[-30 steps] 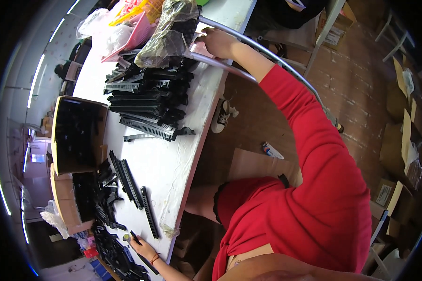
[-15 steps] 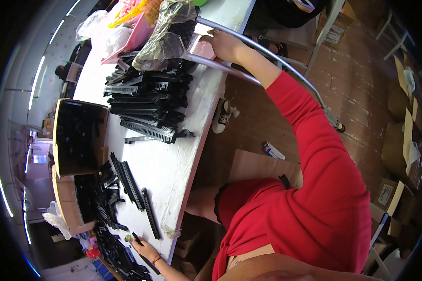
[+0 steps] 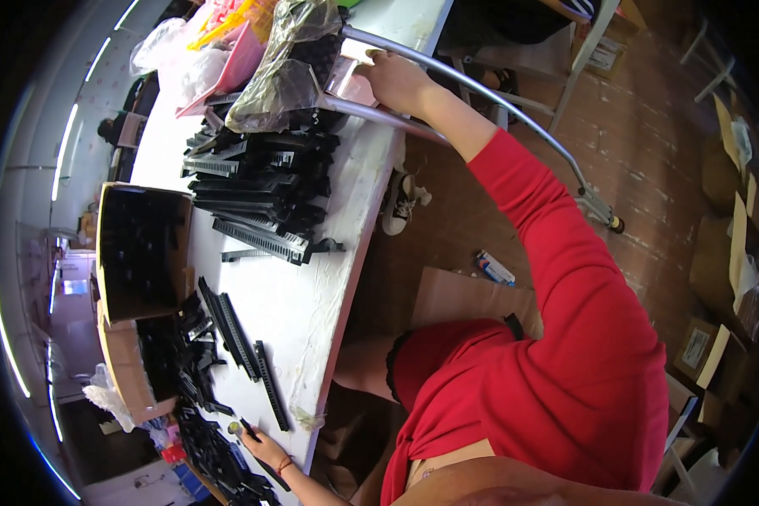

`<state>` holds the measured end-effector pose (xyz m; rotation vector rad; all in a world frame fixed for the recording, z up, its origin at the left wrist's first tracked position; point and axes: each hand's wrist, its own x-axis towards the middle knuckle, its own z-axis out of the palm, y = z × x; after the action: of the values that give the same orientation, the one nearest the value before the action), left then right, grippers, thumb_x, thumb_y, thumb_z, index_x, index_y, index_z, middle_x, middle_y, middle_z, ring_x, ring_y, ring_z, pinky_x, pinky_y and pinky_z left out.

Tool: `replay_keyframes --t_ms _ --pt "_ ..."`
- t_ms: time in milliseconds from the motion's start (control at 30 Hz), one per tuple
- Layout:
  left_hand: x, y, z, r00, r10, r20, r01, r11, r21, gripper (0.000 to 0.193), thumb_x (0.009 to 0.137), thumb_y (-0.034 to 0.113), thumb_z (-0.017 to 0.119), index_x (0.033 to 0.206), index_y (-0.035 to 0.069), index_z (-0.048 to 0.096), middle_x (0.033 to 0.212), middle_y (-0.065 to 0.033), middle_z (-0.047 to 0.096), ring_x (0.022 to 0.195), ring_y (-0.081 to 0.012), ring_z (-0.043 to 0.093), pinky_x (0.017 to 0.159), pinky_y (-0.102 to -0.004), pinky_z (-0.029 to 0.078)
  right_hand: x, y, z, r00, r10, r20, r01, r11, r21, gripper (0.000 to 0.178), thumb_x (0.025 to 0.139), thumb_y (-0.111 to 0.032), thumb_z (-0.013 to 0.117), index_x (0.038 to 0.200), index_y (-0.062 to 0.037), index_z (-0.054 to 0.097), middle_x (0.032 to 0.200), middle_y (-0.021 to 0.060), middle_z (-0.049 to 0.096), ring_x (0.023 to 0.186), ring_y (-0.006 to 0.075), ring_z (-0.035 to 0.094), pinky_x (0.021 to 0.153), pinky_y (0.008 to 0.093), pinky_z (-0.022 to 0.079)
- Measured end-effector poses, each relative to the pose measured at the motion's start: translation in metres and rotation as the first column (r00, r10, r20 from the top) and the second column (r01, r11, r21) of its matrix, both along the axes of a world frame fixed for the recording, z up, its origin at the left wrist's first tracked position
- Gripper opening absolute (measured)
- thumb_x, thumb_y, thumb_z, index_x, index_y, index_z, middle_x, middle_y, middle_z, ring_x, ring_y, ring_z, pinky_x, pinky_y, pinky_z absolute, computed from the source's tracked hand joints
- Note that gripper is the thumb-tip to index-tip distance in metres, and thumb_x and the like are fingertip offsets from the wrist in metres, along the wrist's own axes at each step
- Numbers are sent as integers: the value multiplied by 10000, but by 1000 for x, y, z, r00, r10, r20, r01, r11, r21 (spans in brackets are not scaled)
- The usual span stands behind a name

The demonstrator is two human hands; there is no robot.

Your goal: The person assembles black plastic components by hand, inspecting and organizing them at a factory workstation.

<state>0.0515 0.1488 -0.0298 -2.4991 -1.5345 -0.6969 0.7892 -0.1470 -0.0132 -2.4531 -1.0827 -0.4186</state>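
Note:
My right hand (image 3: 396, 80) reaches far across the white table (image 3: 304, 312), its red sleeve (image 3: 548, 244) stretched out. Its fingers close on a pale flat piece (image 3: 352, 74) lying between two grey metal tubes (image 3: 481, 93). Beside that sits a clear plastic bag (image 3: 291, 59) of black parts. My left hand (image 3: 257, 440), with a thin band at the wrist, is at the near table edge and pinches a small black part (image 3: 246, 428). A pile of long black ribbed strips (image 3: 261, 190) lies between the two hands. A few single strips (image 3: 236, 333) lie closer to my left hand.
An open cardboard carton (image 3: 139, 253) with black parts stands at the table's far side, with another carton (image 3: 131, 371) and loose black pieces (image 3: 215, 455) beside it. A pink tray (image 3: 228, 59) and white bags (image 3: 164, 46) are at the far end. Cardboard boxes (image 3: 734, 219) line the brick floor.
Both hands stay where they were. Only the view shifts slightly.

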Motion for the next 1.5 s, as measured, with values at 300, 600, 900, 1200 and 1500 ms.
replay_keyframes --t_ms 300,600,900,1200,1500 --pt "1 -1 2 1000 4 9 -4 1000 -19 290 973 124 554 1180 -79 563 1118 -227 614 1041 -358 581 949 -384 444 1 1 0 1000 5 -23 -8 994 -112 493 857 -80 554 1347 -136 562 1389 239 491 1135 383 599 993 417 471" --pt "2 -3 1 1000 3 2 -3 1000 -20 352 982 201 552 1199 -75 566 1151 -243 607 1064 -390 572 954 -409 435 -20 -38 -2 997 48 -57 -23 926 377 430 871 -7 466 1284 -97 544 1129 237 625 1004 420 610 865 464 505" --pt "6 -7 3 1000 18 16 -18 999 -35 343 978 193 557 1199 -69 571 1154 -236 609 1068 -385 575 950 -401 440 -21 -39 -12 996 66 53 -81 925 371 373 883 -86 509 1248 -58 578 1134 216 628 1012 394 614 871 450 508" --pt "15 -16 8 998 -36 60 37 999 -7 270 969 130 559 1179 -40 577 1064 -208 620 971 -364 591 877 -411 462 -11 -23 -14 1000 11 -6 -10 974 228 394 909 -117 486 1291 -171 569 1325 167 534 1186 364 539 1006 423 447" --pt "12 -15 7 998 -13 67 15 999 -30 299 970 150 561 1194 -48 578 1116 -212 621 1027 -362 589 920 -404 453 -11 -16 -8 996 68 62 -79 979 190 378 903 -103 476 1268 -132 570 1288 200 541 1192 355 522 1025 420 421"
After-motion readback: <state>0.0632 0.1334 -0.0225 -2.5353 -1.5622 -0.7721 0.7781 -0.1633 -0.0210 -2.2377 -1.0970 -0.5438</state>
